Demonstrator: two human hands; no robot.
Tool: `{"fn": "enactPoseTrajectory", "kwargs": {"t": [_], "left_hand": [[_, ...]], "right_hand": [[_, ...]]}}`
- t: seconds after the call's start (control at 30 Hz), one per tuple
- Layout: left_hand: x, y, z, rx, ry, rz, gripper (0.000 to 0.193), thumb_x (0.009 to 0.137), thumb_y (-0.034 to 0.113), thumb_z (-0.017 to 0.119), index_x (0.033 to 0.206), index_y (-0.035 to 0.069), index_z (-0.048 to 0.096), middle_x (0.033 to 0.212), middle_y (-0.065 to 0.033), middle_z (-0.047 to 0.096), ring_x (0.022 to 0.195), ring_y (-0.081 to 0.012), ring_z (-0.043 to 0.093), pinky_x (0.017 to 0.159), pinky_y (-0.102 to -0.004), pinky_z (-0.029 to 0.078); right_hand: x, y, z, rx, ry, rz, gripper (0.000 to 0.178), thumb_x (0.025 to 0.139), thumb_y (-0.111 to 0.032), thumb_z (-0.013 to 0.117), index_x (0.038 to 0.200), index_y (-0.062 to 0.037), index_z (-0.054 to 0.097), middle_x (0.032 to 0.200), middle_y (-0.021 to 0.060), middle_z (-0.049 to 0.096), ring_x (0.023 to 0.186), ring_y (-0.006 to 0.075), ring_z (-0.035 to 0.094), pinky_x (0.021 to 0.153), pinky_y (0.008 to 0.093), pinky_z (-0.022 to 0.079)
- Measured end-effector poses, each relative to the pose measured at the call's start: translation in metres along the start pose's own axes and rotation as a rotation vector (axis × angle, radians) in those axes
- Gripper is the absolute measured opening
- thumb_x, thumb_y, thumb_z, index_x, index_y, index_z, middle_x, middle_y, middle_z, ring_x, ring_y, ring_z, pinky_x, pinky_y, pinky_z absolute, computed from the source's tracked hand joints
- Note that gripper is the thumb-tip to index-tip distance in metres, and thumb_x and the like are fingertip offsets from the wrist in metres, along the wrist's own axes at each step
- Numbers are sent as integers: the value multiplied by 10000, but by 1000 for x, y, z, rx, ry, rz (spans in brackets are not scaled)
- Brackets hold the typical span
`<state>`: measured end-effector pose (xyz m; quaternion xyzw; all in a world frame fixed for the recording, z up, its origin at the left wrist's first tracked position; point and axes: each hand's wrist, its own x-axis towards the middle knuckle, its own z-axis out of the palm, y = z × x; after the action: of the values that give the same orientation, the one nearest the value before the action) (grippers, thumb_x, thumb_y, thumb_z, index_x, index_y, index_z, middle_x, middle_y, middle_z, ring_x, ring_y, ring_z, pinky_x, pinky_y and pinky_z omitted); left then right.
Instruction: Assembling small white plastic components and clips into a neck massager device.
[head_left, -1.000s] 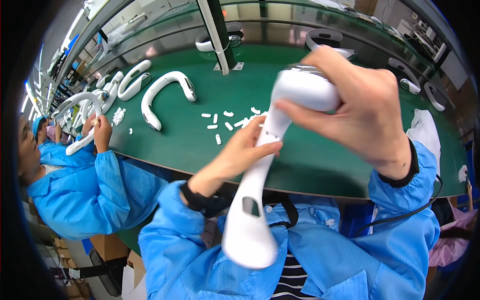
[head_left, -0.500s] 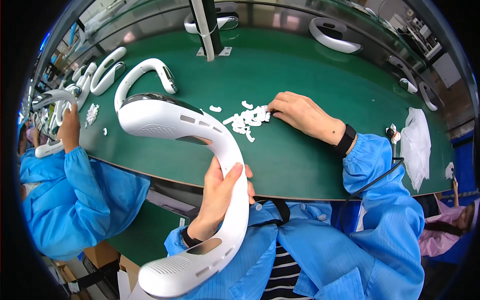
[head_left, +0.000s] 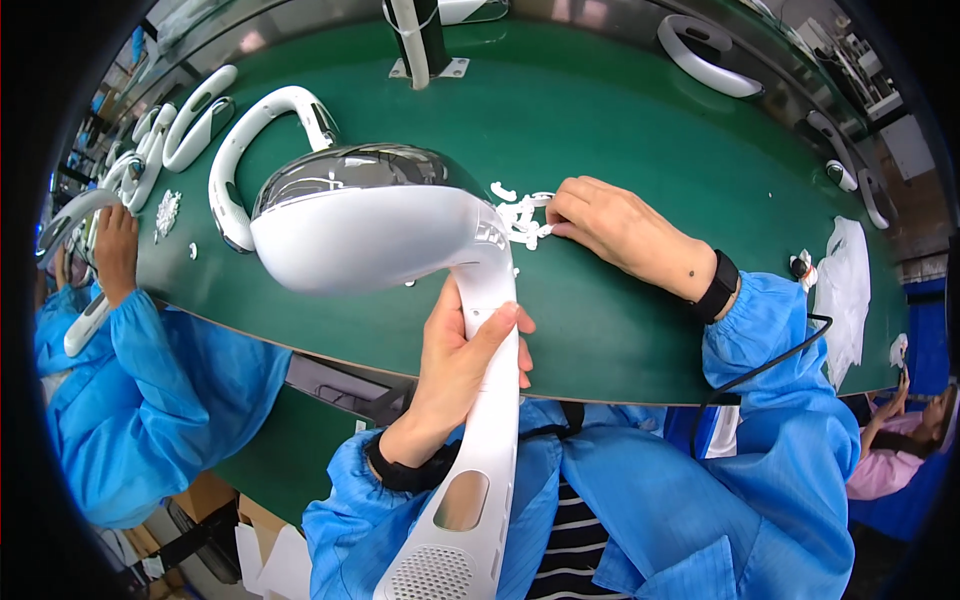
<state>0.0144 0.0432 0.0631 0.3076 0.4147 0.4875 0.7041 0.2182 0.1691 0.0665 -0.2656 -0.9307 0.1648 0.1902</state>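
A white U-shaped neck fan [head_left: 365,240] with a glossy dark panel is held up in front of me, my left hand [head_left: 452,365] closed around its curved band. My right hand [head_left: 625,235] reaches over the green table, thumb and fingers pinched on a small white plastic piece [head_left: 545,231] at the right edge of a loose pile. Part of that pile of small white plastic pieces [head_left: 518,213] is hidden behind the raised fan. Another white neck fan [head_left: 232,135] lies on the table just beyond the held one, at its left.
A metal post [head_left: 428,45] stands at the table's back. More neck fans lie along the far left and the back right [head_left: 705,65]. A co-worker in a blue sleeve [head_left: 160,370] handles a fan at left. White plastic sheeting [head_left: 843,290] and a black cable [head_left: 765,370] are at right.
My left hand has turned the neck fan, bringing its dark panel into view and swinging its lower end rightward. My right hand's fingers have shifted slightly and stay at the pile.
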Motion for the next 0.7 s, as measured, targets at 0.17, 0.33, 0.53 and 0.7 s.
{"fn": "enactPoseTrajectory", "kwargs": {"t": [0.17,0.33,0.53,0.7], "left_hand": [[4,-6,9,39,21,-18,365,902,88,601,1193,37,388,857,-80,581,589,-123,604,459,-251,531],[5,-14,19,98,4,38,418,822,-24,640,1158,32,398,852,-70,573,596,-116,599,466,-249,526],[-2,-18,28,133,-23,67,427,812,-29,648,1158,31,403,898,-75,595,613,-109,607,483,-238,532],[-6,-20,31,170,-55,90,453,802,-39,660,1168,30,401,899,-72,598,628,-109,618,489,-233,538]], "right_hand": [[-24,-13,7,-66,91,37,113,847,-78,606,858,-14,513,819,119,519,787,294,551,690,401,470],[-41,-48,-9,184,185,148,86,849,-35,600,896,1,538,804,139,551,758,307,572,674,387,469],[-61,-87,0,242,289,216,102,819,-27,637,901,-3,581,844,121,581,763,289,599,661,365,483],[-69,-103,5,44,371,175,155,769,-22,687,893,-14,595,851,99,598,770,266,609,642,342,500]]}}
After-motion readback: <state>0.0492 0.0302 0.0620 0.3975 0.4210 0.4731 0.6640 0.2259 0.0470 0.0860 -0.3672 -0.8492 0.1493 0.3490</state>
